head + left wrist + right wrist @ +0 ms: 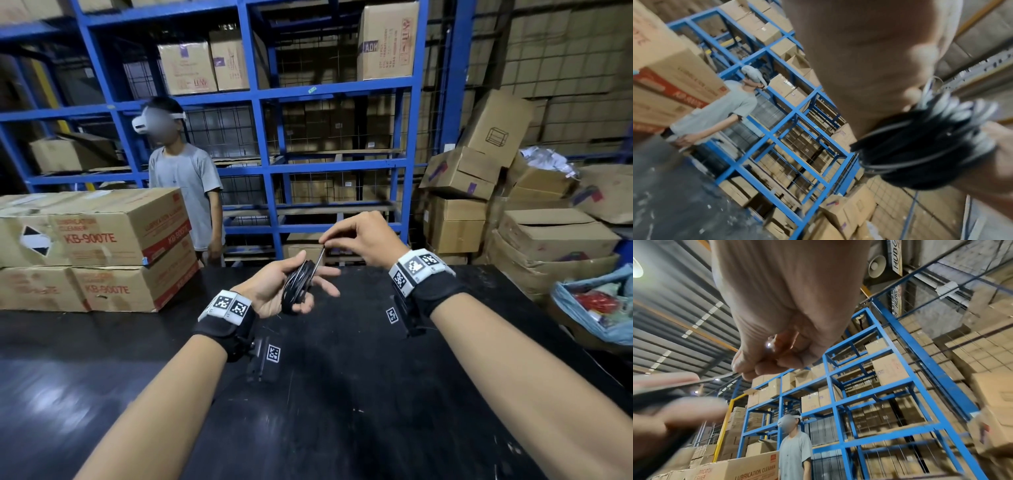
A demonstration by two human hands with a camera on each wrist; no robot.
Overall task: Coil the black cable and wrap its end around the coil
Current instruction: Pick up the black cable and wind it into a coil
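Note:
A black cable coil (297, 287) of several loops sits in my left hand (274, 291), held above the black table (342, 394) with thumb and fingers curled round it. The left wrist view shows the same coil (925, 146) close up, blurred, against my palm. From the coil's top a short free cable end (319, 258) runs up to my right hand (359, 238), which pinches it between thumb and fingertips just above the coil. In the right wrist view my right hand (748, 368) pinches the cable end (715, 380), and the left fingers (684, 412) lie blurred at lower left.
Stacked cardboard boxes (96, 250) stand on the table's left side. Another person (185, 178) stands behind them. Blue shelving (267, 102) with boxes fills the back. More boxes (513, 222) and a bag of items (596, 308) sit at the right.

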